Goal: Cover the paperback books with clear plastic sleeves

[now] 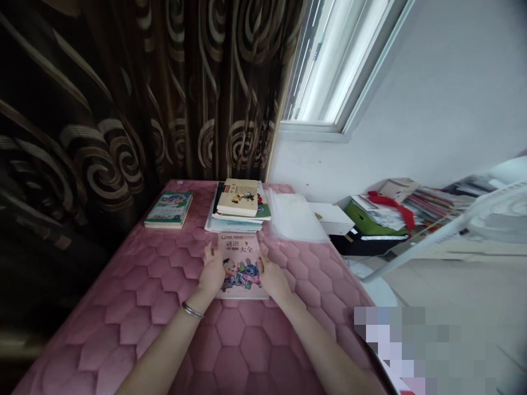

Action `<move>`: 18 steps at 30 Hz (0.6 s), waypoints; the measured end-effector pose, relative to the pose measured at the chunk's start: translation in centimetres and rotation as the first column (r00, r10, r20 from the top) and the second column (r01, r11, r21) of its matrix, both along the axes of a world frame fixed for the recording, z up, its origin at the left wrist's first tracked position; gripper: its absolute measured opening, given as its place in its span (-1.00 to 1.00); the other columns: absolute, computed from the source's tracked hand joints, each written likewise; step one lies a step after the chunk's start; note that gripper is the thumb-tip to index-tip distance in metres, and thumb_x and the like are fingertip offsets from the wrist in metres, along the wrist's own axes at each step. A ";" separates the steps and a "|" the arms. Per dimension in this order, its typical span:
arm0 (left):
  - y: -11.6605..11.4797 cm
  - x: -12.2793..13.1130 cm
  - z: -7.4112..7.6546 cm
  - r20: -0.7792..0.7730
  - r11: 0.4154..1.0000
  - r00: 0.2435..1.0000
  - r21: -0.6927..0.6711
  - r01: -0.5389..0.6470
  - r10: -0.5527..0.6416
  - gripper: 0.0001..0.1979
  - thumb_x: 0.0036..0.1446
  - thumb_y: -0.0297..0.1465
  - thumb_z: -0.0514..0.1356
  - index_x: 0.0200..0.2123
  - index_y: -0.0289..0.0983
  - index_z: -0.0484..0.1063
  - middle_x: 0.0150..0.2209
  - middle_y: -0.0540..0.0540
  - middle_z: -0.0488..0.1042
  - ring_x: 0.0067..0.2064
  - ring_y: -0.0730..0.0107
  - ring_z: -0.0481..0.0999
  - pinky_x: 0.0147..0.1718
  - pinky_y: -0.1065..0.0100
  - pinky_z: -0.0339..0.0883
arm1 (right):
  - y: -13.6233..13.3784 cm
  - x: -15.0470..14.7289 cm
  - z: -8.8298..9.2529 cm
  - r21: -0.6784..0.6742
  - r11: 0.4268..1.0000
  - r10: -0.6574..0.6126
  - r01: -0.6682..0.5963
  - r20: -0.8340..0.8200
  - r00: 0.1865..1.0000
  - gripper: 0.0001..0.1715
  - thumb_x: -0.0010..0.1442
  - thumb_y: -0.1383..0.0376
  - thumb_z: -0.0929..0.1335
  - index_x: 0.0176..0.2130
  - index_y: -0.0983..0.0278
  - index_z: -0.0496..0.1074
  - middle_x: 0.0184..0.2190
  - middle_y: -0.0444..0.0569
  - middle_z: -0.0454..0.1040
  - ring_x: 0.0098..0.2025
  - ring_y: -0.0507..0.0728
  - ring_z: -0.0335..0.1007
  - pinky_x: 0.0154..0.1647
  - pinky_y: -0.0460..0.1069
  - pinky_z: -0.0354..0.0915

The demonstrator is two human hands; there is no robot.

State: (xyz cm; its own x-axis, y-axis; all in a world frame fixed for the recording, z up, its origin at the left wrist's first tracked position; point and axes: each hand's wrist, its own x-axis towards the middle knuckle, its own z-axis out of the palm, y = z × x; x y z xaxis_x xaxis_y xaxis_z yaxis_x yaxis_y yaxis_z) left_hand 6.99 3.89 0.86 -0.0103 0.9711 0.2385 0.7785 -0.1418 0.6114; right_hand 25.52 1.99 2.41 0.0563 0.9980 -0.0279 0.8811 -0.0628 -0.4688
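Note:
A pink book [242,269] with cartoon figures on its cover is at the middle of the pink quilted surface [255,334]. My left hand [212,271] grips its left edge, a silver bracelet on the wrist. On the right edge my right hand [272,274] has hold of the same book. Just beyond it rises a stack of books and papers with a beige book [239,197] on top. Farther left lies a small pile with a green-edged book [169,208] uppermost.
Translucent plastic sheets [293,215] lie right of the stack. Beyond the right edge are a white box [332,218], a green bag [362,219] and piled papers. A dark patterned curtain [164,99] hangs behind and left. A white-framed object slants across the right.

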 end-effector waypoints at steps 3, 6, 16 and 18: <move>-0.6 0.2 0.6 -0.205 1.000 0.979 0.024 0.015 -0.009 -0.55 0.08 -0.62 0.01 0.04 -0.26 0.32 0.27 -0.26 0.06 0.19 0.08 0.24 0.05 0.12 0.27 | 0.1 0.0 0.2 0.008 1.000 0.020 -0.020 0.077 0.997 -0.45 0.34 0.27 0.08 0.27 0.32 0.12 -0.16 0.19 0.56 -0.15 0.25 0.53 -0.21 0.04 0.35; -0.9 0.0 1.0 -0.372 0.996 0.927 0.053 0.069 -0.044 -0.61 0.11 -0.56 0.06 0.00 -0.19 0.38 0.26 -0.22 0.14 0.18 -0.02 0.23 0.06 -0.07 0.21 | 0.0 -0.1 0.3 0.010 0.999 0.030 -0.032 0.112 0.993 -0.44 0.34 0.27 0.09 0.28 0.31 0.09 -0.17 0.17 0.57 -0.17 0.22 0.54 -0.23 0.02 0.36; 0.0 -1.0 0.8 -0.427 0.945 0.860 0.033 0.325 -0.281 -0.51 0.16 -0.56 -0.03 0.12 -0.10 0.31 0.22 -0.12 0.28 0.24 0.20 0.22 0.25 -0.04 -0.10 | -0.6 0.8 0.5 0.049 0.994 0.082 -0.093 0.194 0.978 -0.50 0.33 0.15 0.14 0.20 0.07 0.26 -0.12 0.07 0.56 -0.17 0.24 0.52 -0.20 0.07 0.37; -0.1 -1.0 0.5 -0.385 0.941 0.869 -0.001 0.338 -0.312 -0.54 0.22 -0.47 -0.04 0.18 -0.14 0.25 0.25 -0.14 0.23 0.27 0.19 0.19 0.25 -0.06 -0.13 | -0.7 1.5 0.5 0.037 0.988 0.146 -0.152 0.122 0.982 -0.53 0.31 0.14 0.17 0.18 -0.01 0.28 -0.06 -0.05 0.54 -0.14 0.21 0.51 -0.16 0.06 0.36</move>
State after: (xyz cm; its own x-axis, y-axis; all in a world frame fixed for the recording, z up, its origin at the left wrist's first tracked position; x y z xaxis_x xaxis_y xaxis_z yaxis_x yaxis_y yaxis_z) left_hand 5.97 3.78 1.35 0.4056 0.8864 0.2231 0.8499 -0.4555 0.2648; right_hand 27.00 1.28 2.93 -0.0932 0.9955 0.0158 0.9285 0.0926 -0.3597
